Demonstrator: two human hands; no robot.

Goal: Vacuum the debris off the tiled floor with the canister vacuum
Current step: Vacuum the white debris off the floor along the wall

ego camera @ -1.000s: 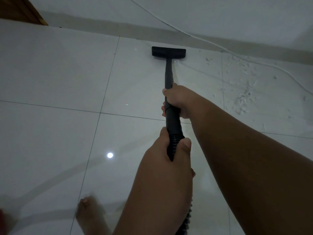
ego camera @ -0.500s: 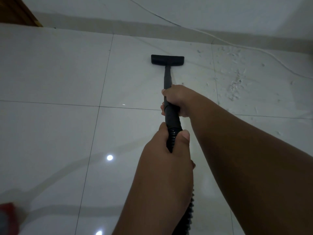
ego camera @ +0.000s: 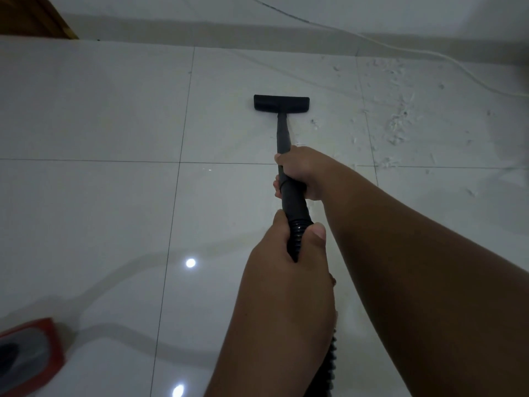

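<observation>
A black vacuum wand (ego camera: 283,133) runs away from me down to its flat floor nozzle (ego camera: 281,103), which rests on the glossy white tiled floor (ego camera: 100,116). My right hand (ego camera: 303,173) grips the wand's middle. My left hand (ego camera: 286,262) is closed around the ribbed black hose (ego camera: 296,233) just behind it. Pale debris (ego camera: 399,126) lies scattered on the tiles to the right of the nozzle, apart from it. The red and grey canister vacuum (ego camera: 25,356) shows partly at the bottom left corner.
A white cord (ego camera: 429,54) runs along the floor by the far wall, past the debris. The grey skirting and wall (ego camera: 286,12) bound the far side. A brown wooden edge (ego camera: 31,18) stands at the top left.
The nozzle has drawn back from the wall toward me. The view has shifted, and the red canister has come into sight at the bottom left. Both hands keep their grip.
</observation>
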